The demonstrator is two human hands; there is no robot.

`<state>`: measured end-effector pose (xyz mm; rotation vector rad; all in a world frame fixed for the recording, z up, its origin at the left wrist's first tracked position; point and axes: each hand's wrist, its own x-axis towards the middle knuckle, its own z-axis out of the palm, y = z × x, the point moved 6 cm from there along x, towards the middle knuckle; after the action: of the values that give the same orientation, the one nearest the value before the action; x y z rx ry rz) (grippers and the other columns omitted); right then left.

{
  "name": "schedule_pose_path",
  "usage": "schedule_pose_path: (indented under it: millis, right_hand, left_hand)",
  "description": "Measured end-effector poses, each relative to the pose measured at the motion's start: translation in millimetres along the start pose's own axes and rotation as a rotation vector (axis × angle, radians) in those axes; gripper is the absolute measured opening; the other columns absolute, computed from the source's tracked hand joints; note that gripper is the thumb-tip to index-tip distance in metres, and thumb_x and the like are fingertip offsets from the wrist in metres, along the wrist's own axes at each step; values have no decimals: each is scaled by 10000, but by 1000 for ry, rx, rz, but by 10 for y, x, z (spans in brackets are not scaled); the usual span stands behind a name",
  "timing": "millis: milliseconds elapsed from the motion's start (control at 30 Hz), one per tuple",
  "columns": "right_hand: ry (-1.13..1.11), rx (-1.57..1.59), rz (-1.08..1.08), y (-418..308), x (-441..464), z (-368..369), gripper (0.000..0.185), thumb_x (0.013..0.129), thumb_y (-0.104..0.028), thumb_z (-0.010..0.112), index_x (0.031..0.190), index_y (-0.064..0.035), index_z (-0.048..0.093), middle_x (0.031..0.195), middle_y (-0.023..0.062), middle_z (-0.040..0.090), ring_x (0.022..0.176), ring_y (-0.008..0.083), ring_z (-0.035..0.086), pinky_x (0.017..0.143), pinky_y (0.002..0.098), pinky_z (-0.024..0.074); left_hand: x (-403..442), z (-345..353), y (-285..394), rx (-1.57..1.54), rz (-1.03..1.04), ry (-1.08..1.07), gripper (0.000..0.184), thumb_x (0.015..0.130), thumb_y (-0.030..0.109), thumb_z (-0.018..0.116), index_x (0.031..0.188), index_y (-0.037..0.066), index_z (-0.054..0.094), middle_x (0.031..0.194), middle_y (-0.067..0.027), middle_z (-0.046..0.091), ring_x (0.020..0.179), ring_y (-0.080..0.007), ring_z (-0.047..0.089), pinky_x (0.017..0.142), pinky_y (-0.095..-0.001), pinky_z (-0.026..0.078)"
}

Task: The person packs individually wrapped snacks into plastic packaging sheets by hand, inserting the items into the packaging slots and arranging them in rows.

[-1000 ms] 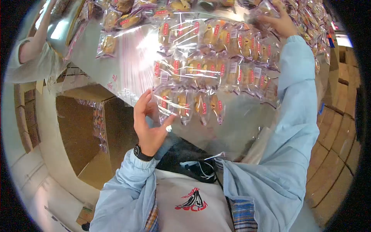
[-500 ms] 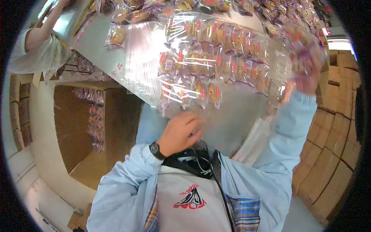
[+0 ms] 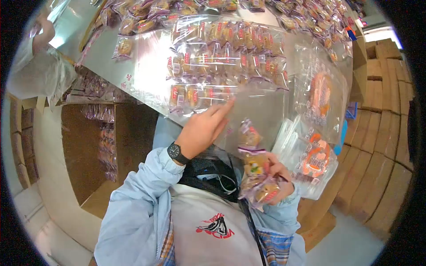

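Rows of small wrapped pastries (image 3: 244, 35) lie under or in clear plastic on a shiny metal table (image 3: 106, 66). My left hand (image 3: 204, 128), a watch on its wrist, is at the lower row (image 3: 193, 95), with its fingers extended and nothing visible in them. Nearer my body, my right hand (image 3: 280, 177) holds several wrapped pastries (image 3: 255, 170) in a bunch over the table's front edge.
Printed clear bags (image 3: 315, 155) lie at the right of the table. Loose wrapped pastries (image 3: 306, 17) are heaped at the back. An open carton (image 3: 137, 146) stands at lower left, stacked cartons (image 3: 377, 133) at right. Another person's arm (image 3: 42, 37) shows at upper left.
My right hand has come from the back right down towards my body with several pastries. My left hand left the lower row's left end, moved right and now points up at that row.
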<state>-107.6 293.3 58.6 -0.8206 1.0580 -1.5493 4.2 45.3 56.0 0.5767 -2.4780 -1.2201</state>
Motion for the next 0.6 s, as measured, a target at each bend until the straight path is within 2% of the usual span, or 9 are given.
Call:
schedule_pose_path:
  millis: [133,167,267,367,467,600]
  right_hand:
    - [-100,-478,29,-53,257,14,715,576,-217,986,1182,-131,617,1572,297,321,1350,404,510,1101,486,420]
    - [-76,-592,25,-121,358,51,745,552,-161,962,1223,-133,639,1576,272,339,1310,350,560,1061,440,461]
    - [-74,-772,17,-204,591,78,695,569,-138,938,1208,-133,664,1587,244,369,1228,317,615,1001,398,498]
    - [20,-867,59,-228,764,89,681,561,-132,918,1199,-134,680,1592,232,398,1141,342,635,968,415,512]
    - [85,-1250,6,-289,845,93,770,538,-143,908,1274,-152,682,1587,252,410,1092,377,625,954,444,512]
    - [290,-1452,-22,-347,803,16,869,531,-147,898,1368,-187,667,1557,237,448,1094,381,616,952,466,501]
  left_hand:
    - [40,66,-2,233,-46,37,433,909,112,693,1338,134,641,1166,-197,644,854,-413,692,713,-487,567]
    - [69,58,6,272,-53,62,409,889,106,702,1295,132,667,1148,-188,638,837,-403,691,704,-487,567]
    - [127,-67,72,406,87,104,328,855,82,639,1171,111,723,1138,-98,663,907,-327,712,723,-427,596]
    - [126,-194,172,458,176,123,244,845,94,643,1072,99,734,1136,-68,669,989,-283,695,730,-398,600]
    - [69,-197,146,561,230,104,208,836,109,656,1031,98,726,1156,-42,677,1083,-251,658,764,-353,597]
    - [94,-181,156,541,290,116,210,840,135,663,1037,113,732,1168,-28,686,1145,-242,631,947,-441,543]
